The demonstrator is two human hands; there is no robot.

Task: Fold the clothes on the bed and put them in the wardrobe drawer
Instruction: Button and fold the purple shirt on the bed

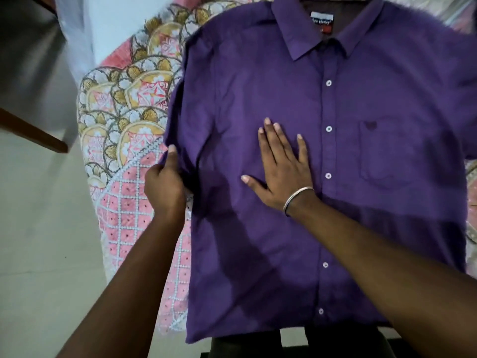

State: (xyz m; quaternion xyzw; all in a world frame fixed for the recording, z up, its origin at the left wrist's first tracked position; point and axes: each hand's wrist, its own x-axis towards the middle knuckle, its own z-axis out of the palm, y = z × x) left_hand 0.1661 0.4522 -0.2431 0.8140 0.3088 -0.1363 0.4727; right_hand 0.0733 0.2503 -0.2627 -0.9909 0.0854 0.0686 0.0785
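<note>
The left hand (pixel 165 182) had a clenched grip on the left sleeve (pixel 178 130) of the purple shirt (pixel 271 241), while the right hand (pixel 281 166) lay released, fingers flat, pressing the chest. The shirt lay buttoned and face up on the bed (pixel 124 140); folding looked just begun, and the next move likely called for carrying the sleeve inward across the front.

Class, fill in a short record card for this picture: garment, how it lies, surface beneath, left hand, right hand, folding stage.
garment: purple shirt, buttoned, with a chest pocket
how it lies: spread flat, front up, collar away from the person
surface beneath: patterned bedspread
left hand: grips the sleeve edge at the shirt's side
right hand: pressed flat on the shirt front, fingers straight, bangle on the wrist
folding stage: no fold made yet
</note>
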